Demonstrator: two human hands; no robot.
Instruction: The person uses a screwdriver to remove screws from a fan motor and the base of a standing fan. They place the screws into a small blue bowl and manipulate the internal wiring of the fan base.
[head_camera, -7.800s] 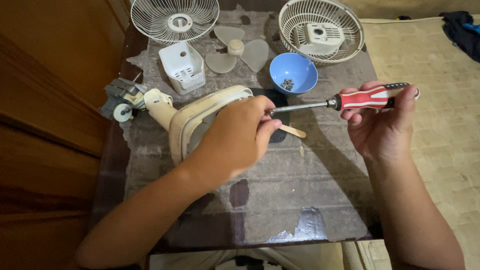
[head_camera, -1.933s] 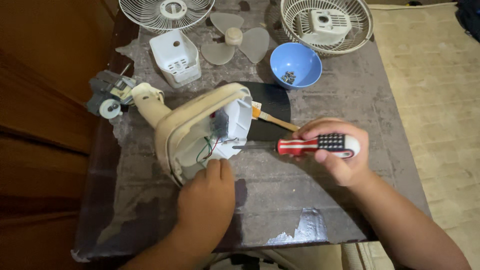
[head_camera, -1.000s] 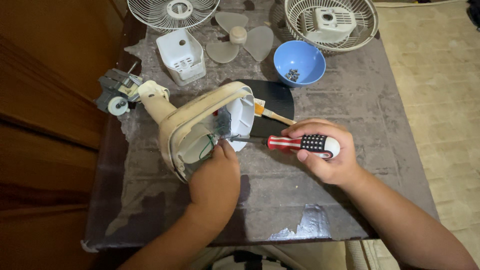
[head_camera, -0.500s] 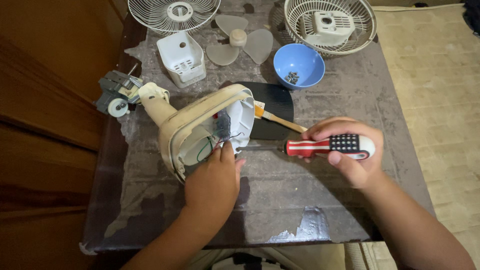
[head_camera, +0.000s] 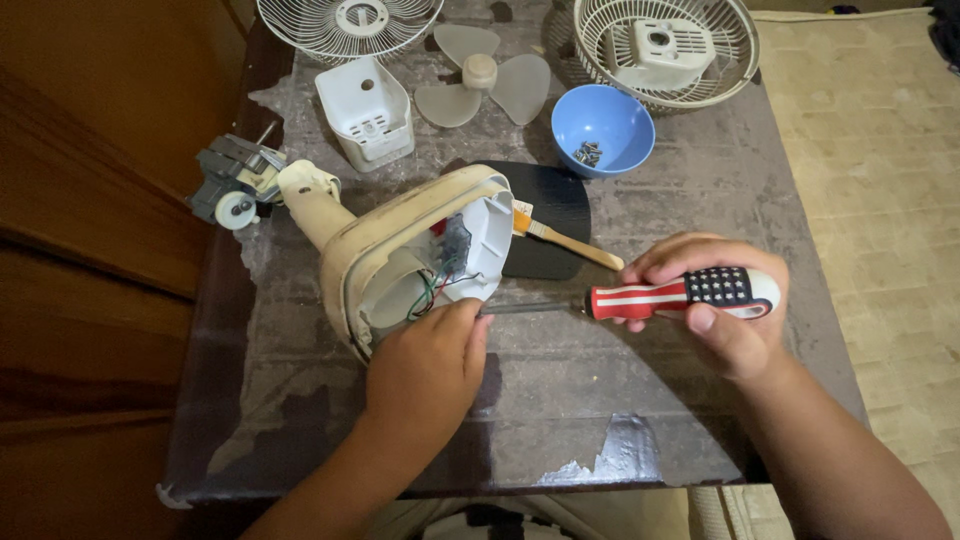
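Note:
A cream fan base (head_camera: 400, 250) lies on its side on the table (head_camera: 560, 400), its open underside with coloured wires turned toward me. My left hand (head_camera: 428, 360) rests at the rim of that opening, fingertips at the tip of the screwdriver shaft; whether it pinches something small I cannot tell. My right hand (head_camera: 715, 315) is shut around the red, white and dark handle of a screwdriver (head_camera: 660, 295), whose shaft points left to the opening.
A blue bowl (head_camera: 603, 125) with several screws stands behind. Also there: a black mat (head_camera: 550, 215) with a small brush (head_camera: 560, 240), fan blade (head_camera: 480, 85), two wire guards (head_camera: 345, 20) (head_camera: 665, 45), a white housing (head_camera: 365, 110), a motor (head_camera: 235, 180) at the left edge.
The screwdriver was pulled back to the right from the base's opening over the last second. My left hand came up from the table to the opening's rim.

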